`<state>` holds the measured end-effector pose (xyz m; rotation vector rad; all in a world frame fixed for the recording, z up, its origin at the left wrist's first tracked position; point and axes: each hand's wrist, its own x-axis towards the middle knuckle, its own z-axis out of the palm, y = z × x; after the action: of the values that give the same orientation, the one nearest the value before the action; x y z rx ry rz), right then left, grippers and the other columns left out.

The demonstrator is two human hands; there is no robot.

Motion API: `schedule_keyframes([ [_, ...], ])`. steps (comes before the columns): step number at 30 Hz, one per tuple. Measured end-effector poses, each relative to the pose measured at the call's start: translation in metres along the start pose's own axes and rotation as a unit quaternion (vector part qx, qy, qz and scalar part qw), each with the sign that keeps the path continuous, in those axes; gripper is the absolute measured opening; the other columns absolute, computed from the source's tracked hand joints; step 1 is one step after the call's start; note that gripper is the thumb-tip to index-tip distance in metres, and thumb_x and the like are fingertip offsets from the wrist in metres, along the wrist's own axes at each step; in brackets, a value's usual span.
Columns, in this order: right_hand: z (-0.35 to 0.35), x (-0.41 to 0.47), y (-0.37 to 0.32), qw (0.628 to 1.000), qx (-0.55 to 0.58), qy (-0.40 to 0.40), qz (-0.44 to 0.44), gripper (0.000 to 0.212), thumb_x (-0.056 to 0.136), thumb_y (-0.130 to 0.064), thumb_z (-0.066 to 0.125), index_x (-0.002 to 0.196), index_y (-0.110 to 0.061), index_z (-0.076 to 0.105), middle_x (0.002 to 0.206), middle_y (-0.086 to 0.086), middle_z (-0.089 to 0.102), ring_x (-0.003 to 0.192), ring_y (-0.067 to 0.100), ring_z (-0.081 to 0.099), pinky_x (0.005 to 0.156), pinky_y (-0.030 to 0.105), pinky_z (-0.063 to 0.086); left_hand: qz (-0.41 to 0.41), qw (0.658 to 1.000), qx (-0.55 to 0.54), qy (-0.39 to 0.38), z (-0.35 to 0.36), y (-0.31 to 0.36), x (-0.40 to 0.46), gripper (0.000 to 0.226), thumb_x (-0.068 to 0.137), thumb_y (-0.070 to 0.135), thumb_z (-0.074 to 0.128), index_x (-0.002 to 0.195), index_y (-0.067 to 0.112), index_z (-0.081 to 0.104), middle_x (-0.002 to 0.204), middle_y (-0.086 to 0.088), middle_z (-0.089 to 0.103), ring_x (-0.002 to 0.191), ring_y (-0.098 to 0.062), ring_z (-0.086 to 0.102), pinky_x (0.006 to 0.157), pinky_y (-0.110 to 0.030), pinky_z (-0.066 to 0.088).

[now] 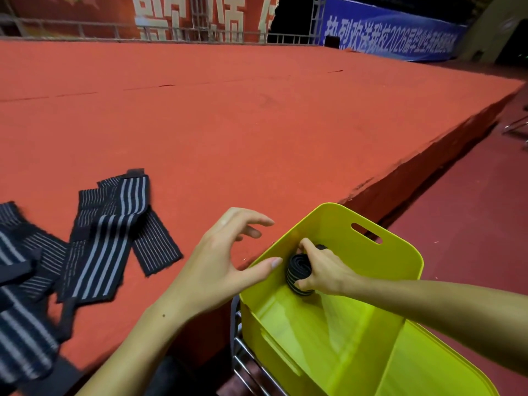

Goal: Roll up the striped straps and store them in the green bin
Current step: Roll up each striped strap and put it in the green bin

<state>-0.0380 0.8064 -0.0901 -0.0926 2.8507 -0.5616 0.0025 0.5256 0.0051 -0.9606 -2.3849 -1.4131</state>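
On the far left, a pile of flat striped straps (25, 281) lies on the red stage floor (257, 124). Just beside it, more flat straps (114, 235) lie spread out, some lapping over each other. None of these are rolled up yet, so I think most of the job is still to do.

Next comes the left hand (225, 261). Its grip is open. The fingers are spread and bent a little, and they hold nothing. The hand hangs over the edge of the stage, and its thumb reaches close to the rim of the green bin (400, 252). I cannot tell if it touches the rim.

To the right, the bin sits below the stage edge on a shiny metal rack (245, 364). The right hand (323, 270) reaches down inside the bin. Its grip is closed around a rolled strap (295, 271), with the fingers curled over the top and the thumb under it. The roll is near the bin's far wall, up off the bottom. The rest of the bin looks bare inside.

What could go wrong? If the hand lets go from up high, the roll could bounce and spring open, because it is stretchy and I see nothing holding it shut. Then it would need rolling again. The bin could also tip or slide on the thin rack if the hand pushes hard on one side, since the left hand is not holding it steady.
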Motion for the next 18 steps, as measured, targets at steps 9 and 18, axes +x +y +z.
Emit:
schedule_keyframes([
  [9,0.008,0.007,0.002,0.999,-0.007,-0.023,0.034,0.075,0.089,-0.044,0.086,0.136,-0.022,0.032,0.13,0.013,0.062,0.115,0.035,0.067,0.093,0.05,0.059,-0.014,1.0,-0.008,-0.004,0.002,-0.008,-0.011,0.047,0.09,0.037,0.084,0.133,0.033,0.064,0.132,0.012,0.062,0.12,-0.018,0.068,0.099,-0.046,0.055],
  [18,-0.001,-0.001,-0.004,0.989,-0.142,0.001,0.045,0.077,0.082,-0.044,0.091,0.129,-0.02,0.035,0.125,0.008,0.053,0.113,0.037,0.066,0.075,0.037,0.046,-0.025,1.0,-0.005,-0.01,0.002,-0.013,-0.021,0.045,0.092,0.039,0.082,0.133,0.034,0.064,0.132,0.014,0.061,0.12,-0.017,0.067,0.1,-0.046,0.055],
])
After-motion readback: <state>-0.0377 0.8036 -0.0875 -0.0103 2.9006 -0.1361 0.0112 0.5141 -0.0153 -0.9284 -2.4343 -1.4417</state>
